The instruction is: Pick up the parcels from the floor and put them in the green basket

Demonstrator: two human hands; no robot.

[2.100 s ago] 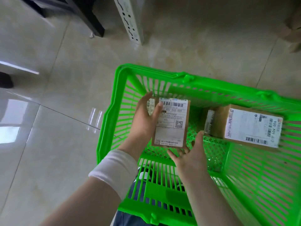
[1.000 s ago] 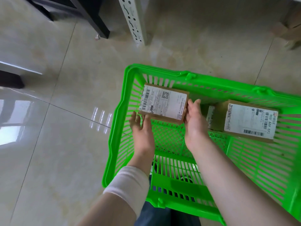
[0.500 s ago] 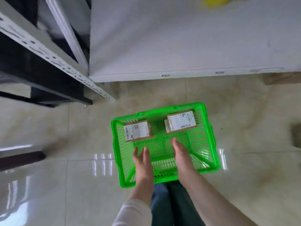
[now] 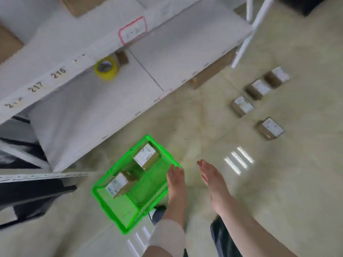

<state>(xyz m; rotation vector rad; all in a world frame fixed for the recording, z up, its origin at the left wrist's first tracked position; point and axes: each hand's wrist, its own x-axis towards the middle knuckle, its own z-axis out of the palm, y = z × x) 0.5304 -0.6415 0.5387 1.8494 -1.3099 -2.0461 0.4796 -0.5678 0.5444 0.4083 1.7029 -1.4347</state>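
Observation:
The green basket (image 4: 118,216) stands on the floor at lower centre. Two brown parcels with white labels lie inside it, one at the near left (image 4: 118,183) and one at the far right (image 4: 145,157). My left hand (image 4: 176,179) hovers flat over the basket's right rim, empty, fingers extended. My right hand (image 4: 210,176) is empty too, held out over bare floor to the right of the basket. Several more labelled parcels lie on the floor at the upper right, the nearest (image 4: 270,128), another (image 4: 241,106), and two farther (image 4: 258,89).
A white shelving unit (image 4: 92,101) with number tags runs along the left and top, with a roll of yellow tape (image 4: 106,69) on it. A white shelf post (image 4: 245,39) stands at the upper right. Shiny tiled floor lies between basket and parcels.
The second parcel was set down in the basket and both hands let go. The view has risen and swung right, so the floor parcels at the upper right now show.

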